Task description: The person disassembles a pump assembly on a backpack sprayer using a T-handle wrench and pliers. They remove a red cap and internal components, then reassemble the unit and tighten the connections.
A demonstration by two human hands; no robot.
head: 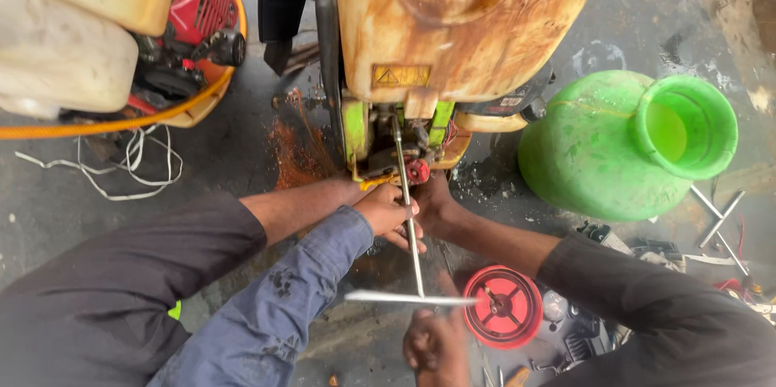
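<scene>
A rust-stained cream sprayer tank (461, 23) stands on the wet floor, with a small engine under it. A long steel T-handle wrench (412, 233) runs from a red part (418, 170) at the engine base down to its crossbar (388, 297). My left hand (386, 211) is closed around the wrench shaft. Just right of the shaft, my right hand (434, 199) presses against the engine base, its fingers hidden. Below the crossbar is a blurred bare hand or foot (436, 345); I cannot tell which. A blue stained denim limb (283, 306) crosses under my left forearm.
A green plastic pot (614, 145) stands at right. A red round cap (505, 306) lies beside the crossbar. Loose tools and small parts (719, 221) lie scattered at right. Another sprayer with a red engine (198, 7), an orange hose and white cord sits at upper left.
</scene>
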